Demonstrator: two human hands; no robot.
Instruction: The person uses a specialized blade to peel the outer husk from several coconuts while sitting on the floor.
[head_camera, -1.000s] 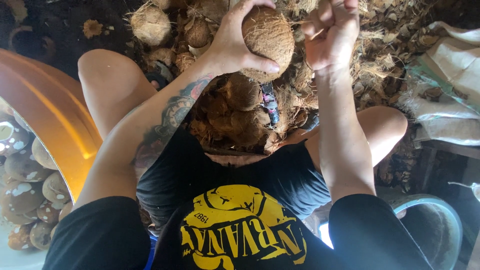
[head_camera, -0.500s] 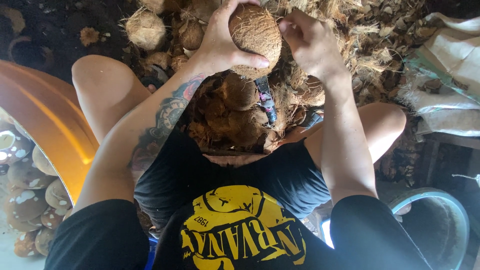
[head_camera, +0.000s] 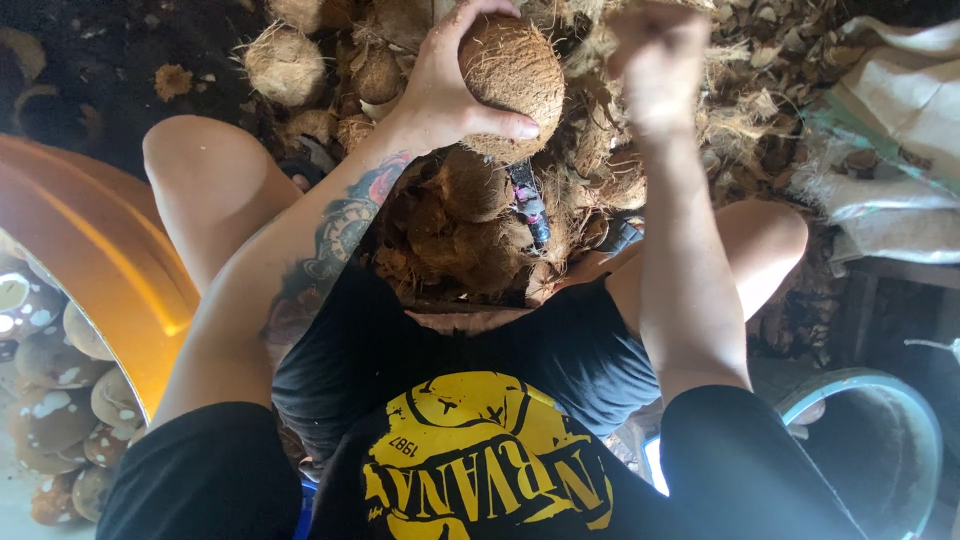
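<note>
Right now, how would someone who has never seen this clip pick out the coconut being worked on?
Start at the heap of brown husk scraps ahead of the seated person's knees. Above its near edge, the left hand grips one round coconut, with the blurred right hand beside it. Unlike the husked ones lying in the pile, it is lifted clear.

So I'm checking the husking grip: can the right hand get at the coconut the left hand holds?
Probably yes: the right hand is raised just beside the coconut in the left hand, with nothing between.

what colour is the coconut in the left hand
Light tan-brown and fibrous; the coconut shows best in the head view.
</note>
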